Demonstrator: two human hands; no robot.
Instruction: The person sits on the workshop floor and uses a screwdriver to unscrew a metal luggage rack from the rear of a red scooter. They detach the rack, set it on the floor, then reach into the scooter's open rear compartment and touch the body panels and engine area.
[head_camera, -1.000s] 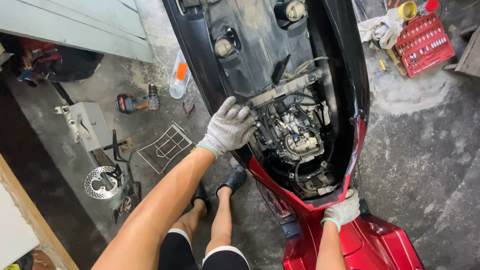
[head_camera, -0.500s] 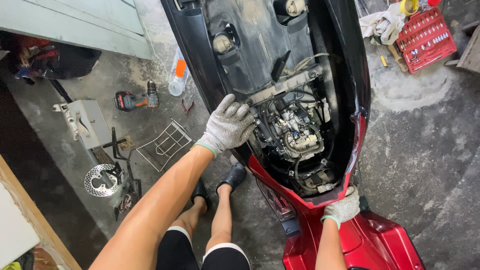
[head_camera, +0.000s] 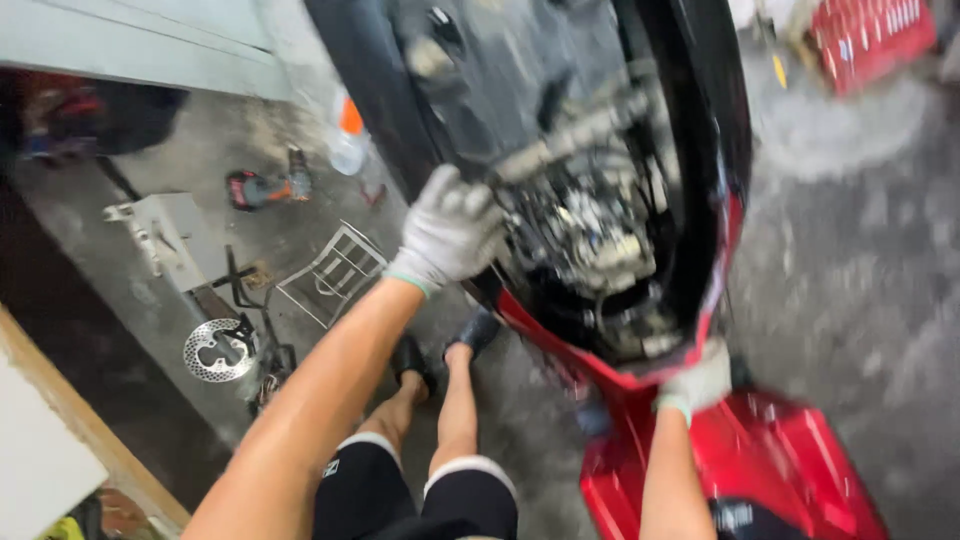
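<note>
A red and black scooter body (head_camera: 720, 230) with its seat area opened shows the engine parts and wiring (head_camera: 600, 240) inside. My left hand (head_camera: 450, 230), in a white knit glove, grips the black left rim of the opening beside a grey bar (head_camera: 570, 135). My right hand (head_camera: 695, 385), also gloved, holds the red rear edge of the body near the tail panel (head_camera: 790, 460). The picture is blurred by motion.
On the concrete floor to the left lie a brake disc (head_camera: 220, 350), a wire rack (head_camera: 332, 272), a cordless drill (head_camera: 265, 185), a white metal part (head_camera: 165, 235) and a plastic bottle (head_camera: 348, 140). A red tool tray (head_camera: 870, 40) sits at the top right. My legs and dark shoes (head_camera: 440, 350) stand beside the scooter.
The view has swung and blurred. The scooter body sits slightly more to the right and tilted in the frame. Both hands keep their hold on the rim.
</note>
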